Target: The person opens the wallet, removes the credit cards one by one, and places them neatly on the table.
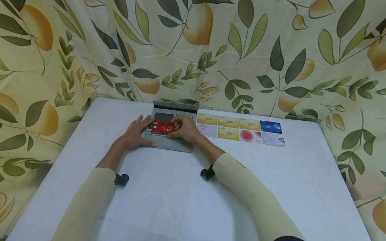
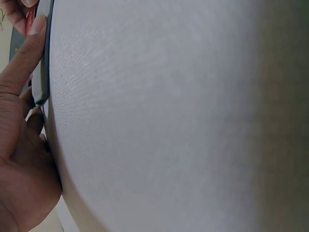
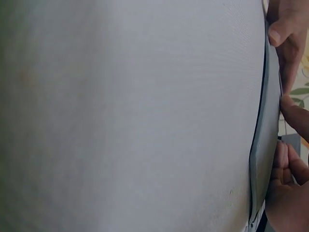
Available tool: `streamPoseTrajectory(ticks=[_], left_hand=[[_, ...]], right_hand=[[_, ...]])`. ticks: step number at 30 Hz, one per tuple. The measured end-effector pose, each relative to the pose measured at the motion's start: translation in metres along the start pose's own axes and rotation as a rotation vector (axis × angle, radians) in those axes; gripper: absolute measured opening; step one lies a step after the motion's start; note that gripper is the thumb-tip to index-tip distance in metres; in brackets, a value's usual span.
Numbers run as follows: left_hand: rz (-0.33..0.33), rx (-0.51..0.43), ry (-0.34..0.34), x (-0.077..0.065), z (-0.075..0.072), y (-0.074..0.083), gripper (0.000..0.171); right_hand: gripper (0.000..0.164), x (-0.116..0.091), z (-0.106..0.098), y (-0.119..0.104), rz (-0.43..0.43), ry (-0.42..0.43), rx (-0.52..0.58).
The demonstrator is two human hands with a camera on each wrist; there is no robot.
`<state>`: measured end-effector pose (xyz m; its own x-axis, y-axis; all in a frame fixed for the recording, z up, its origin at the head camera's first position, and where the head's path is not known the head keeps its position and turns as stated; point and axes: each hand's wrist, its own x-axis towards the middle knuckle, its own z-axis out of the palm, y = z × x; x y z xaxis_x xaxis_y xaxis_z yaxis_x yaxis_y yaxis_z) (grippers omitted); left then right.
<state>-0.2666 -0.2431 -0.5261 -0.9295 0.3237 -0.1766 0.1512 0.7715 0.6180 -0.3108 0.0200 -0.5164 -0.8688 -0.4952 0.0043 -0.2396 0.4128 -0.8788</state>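
A grey wallet-like card holder (image 1: 174,144) lies opened out at the back of the table. On it is a red card (image 1: 160,127) marked VIP. My right hand (image 1: 184,129) pinches the red card at its right end with curled fingers. At the holder's left side rests my left hand (image 1: 135,134), its fingers spread and the thumb on the near left part. In the left wrist view that thumb (image 2: 29,50) presses the holder's edge. The right wrist view catches the holder (image 3: 264,145) edge-on, the right hand (image 3: 289,188) over it; the card is hidden there.
Right of the holder, cards lie in two rows, among them yellow cards (image 1: 228,122), a blue card (image 1: 270,127) and a white card with a red circle (image 1: 250,136). A white cloth (image 1: 173,202) covers the table. A fruit-patterned curtain (image 1: 197,60) hangs behind.
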Motion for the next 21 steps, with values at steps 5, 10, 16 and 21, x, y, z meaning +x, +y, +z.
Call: streamPoseTrajectory(ticks=[5,10,16,21], left_hand=[[0.007,0.009,0.0,0.0,0.0,-0.002,0.114],[0.008,0.017,-0.011,0.001,0.001,-0.003,0.114],[-0.002,0.022,-0.009,0.0,0.001,0.0,0.113],[-0.006,0.028,-0.008,0.001,0.001,-0.001,0.113]], right_hand=[[0.048,0.0,0.0,0.001,-0.016,0.005,-0.03],[0.047,-0.003,-0.002,0.002,-0.003,0.015,-0.006],[0.046,-0.008,-0.007,0.003,-0.021,0.039,0.026],[0.045,-0.013,-0.012,0.002,-0.043,0.059,0.036]])
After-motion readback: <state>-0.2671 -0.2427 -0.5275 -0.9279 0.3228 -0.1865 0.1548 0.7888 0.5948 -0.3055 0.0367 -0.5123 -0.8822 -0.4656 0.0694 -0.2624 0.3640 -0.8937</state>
